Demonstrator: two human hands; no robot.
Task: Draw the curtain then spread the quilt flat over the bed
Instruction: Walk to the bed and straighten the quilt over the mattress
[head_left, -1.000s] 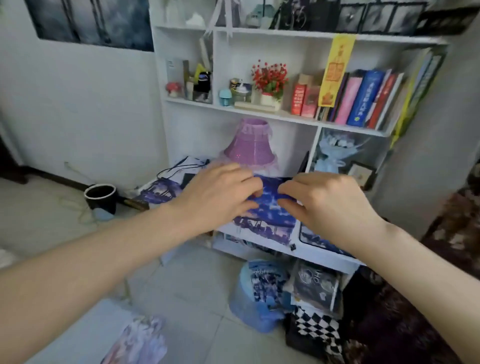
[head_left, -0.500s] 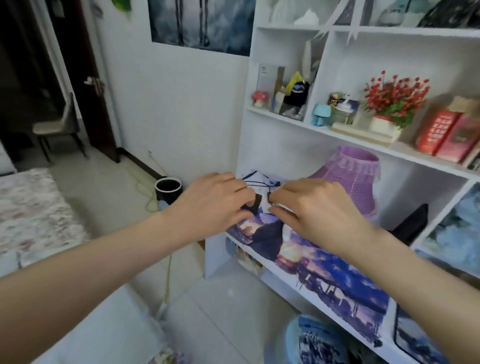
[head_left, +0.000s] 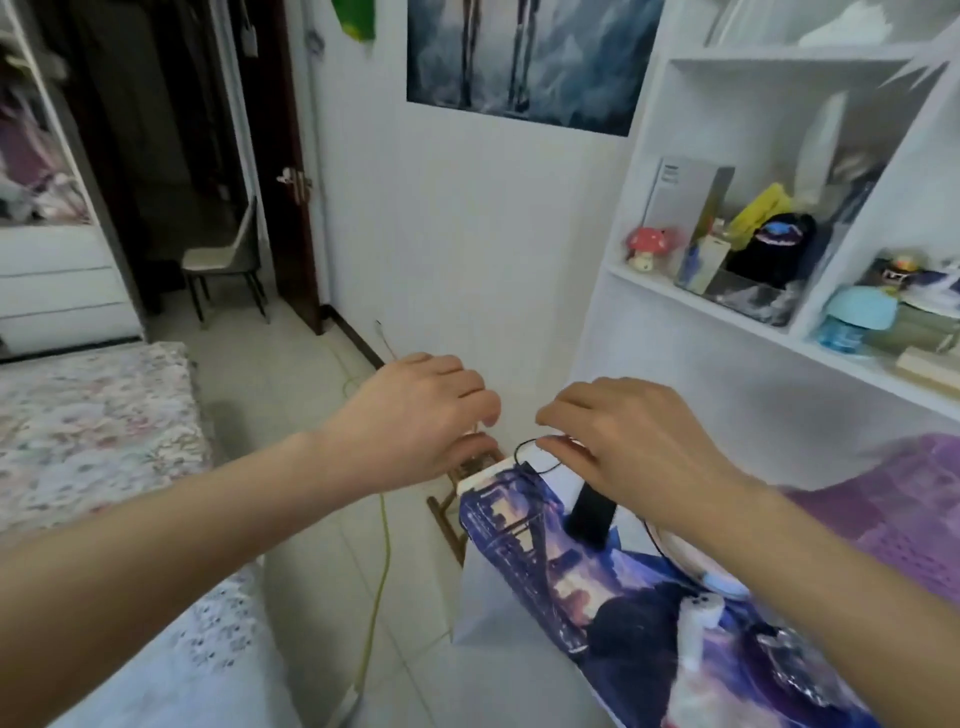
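Note:
The bed's floral quilt (head_left: 93, 426) lies at the left, with a white lacy cover (head_left: 208, 649) nearer me at the bottom left. No curtain is in view. My left hand (head_left: 415, 421) and my right hand (head_left: 634, 447) hover side by side in mid-air, fingers loosely curled downward, nothing in either. The right hand hangs just above a black device (head_left: 589, 514) and a thin black cord on a purple-blue printed cloth (head_left: 545, 561). The left hand is over the floor, past the cloth's left end.
A white shelf unit (head_left: 779, 332) full of small items fills the right side, a purple lampshade (head_left: 909, 509) low in it. A green cord (head_left: 382, 561) runs along the tiled floor. A wooden stool (head_left: 452, 519) stands below the hands. A chair (head_left: 228, 260) sits in the dark doorway.
The view has swung left, from the bookshelf to the wall, doorway and bed. Both hands have moved left along the printed cloth to its end and parted slightly.

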